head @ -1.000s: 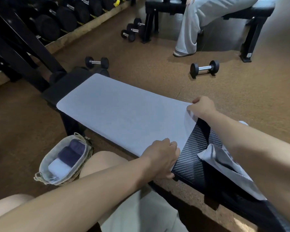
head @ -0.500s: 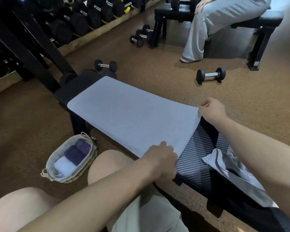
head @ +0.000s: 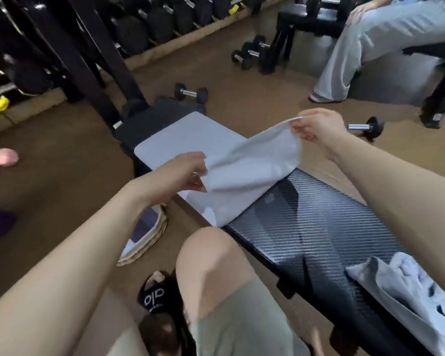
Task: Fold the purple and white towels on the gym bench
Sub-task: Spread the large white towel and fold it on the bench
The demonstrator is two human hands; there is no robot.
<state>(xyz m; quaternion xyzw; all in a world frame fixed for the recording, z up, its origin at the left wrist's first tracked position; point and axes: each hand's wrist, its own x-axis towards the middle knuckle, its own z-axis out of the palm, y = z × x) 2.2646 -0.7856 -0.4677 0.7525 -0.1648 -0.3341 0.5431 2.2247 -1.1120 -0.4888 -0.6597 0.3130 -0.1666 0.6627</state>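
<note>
On the table (head: 319, 214), the pale towel (head: 190, 140) lies lengthwise; its far half is flat on the pad, its near end is lifted. Left hand (head: 183, 173) pinches the near-side corner, right hand (head: 316, 127) pinches the far-side corner, higher up. Both are grasping towel, nothing else. The raised edge sags between them.

Step in hand, as I read it: first fold, near end over to far end.

To do it well:
- pull the two corners apart so the lifted edge goes taut, no sag
- level the hands; right is higher than left now
- carry the edge over and land corners on corners, side edges flush with the layer below
- let go only once both corners sit square, then smooth from fold line outward

Risk: the bottom layer drags along the slick pad and skews the fold.

Crumpled cloth (head: 406, 289) waits at the table's near right end. Basket (head: 149, 232) with rolled towels sits on the floor beside the table, partly hidden by the left arm.
</note>
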